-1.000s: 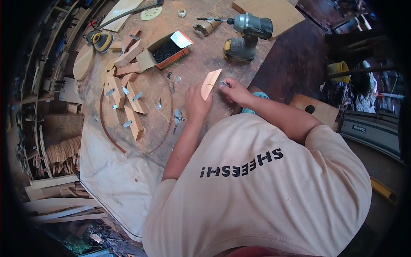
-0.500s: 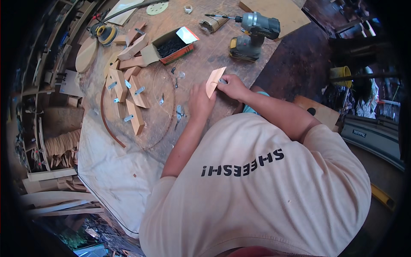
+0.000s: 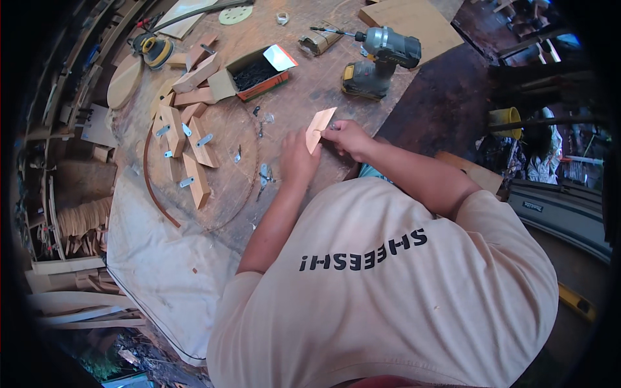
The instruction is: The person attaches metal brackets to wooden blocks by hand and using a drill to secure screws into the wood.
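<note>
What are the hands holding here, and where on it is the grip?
A small flat wooden piece. The left hand grips its lower end; the right hand touches its right edge near the middle.

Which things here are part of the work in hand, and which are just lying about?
In hand: wood piece, held by left hand and right hand; metal bracket at the right fingertips.

Lying about: drill, screw box, tape measure, sanding disc, wood blocks, curved strip.
</note>
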### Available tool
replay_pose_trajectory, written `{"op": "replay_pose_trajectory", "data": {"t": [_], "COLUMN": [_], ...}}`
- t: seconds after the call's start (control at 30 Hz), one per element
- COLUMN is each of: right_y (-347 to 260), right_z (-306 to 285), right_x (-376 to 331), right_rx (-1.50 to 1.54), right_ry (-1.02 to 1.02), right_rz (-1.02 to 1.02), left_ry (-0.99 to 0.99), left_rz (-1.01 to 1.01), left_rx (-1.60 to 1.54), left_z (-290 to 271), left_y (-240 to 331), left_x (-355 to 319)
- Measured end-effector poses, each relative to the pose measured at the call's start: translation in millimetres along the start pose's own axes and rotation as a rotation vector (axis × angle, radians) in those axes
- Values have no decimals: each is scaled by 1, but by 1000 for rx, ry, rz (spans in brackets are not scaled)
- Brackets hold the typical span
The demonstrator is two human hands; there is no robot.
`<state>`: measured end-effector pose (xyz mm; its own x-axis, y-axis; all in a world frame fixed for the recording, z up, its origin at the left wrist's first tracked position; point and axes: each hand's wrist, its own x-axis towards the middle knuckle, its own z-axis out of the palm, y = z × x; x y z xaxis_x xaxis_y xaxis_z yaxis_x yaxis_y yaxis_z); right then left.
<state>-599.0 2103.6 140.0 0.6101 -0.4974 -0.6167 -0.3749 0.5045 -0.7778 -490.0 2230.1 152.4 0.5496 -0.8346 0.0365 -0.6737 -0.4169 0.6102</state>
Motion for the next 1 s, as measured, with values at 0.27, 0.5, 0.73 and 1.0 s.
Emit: {"op": "replay_pose_trajectory", "data": {"t": [0.27, 0.5, 0.73, 1.0], "right_y": [-4, -7, -22, -28], "right_z": [-1, -43, -30, 15], "right_x": [10, 6, 4, 40], "right_rx": [-90, 176, -108, -106], "right_ry": [-12, -145, -60, -34], "right_rz": [-31, -125, -118, -92], "left_ry": [-5, -26, 22, 34], "left_rz": [-10, -69, -60, -64], "left_rx": [20, 90, 108, 68], "left_z": [3, 0, -17, -13], "left_y": [-2, -8, -22, -23], "left_x": [0, 29, 43, 43]}}
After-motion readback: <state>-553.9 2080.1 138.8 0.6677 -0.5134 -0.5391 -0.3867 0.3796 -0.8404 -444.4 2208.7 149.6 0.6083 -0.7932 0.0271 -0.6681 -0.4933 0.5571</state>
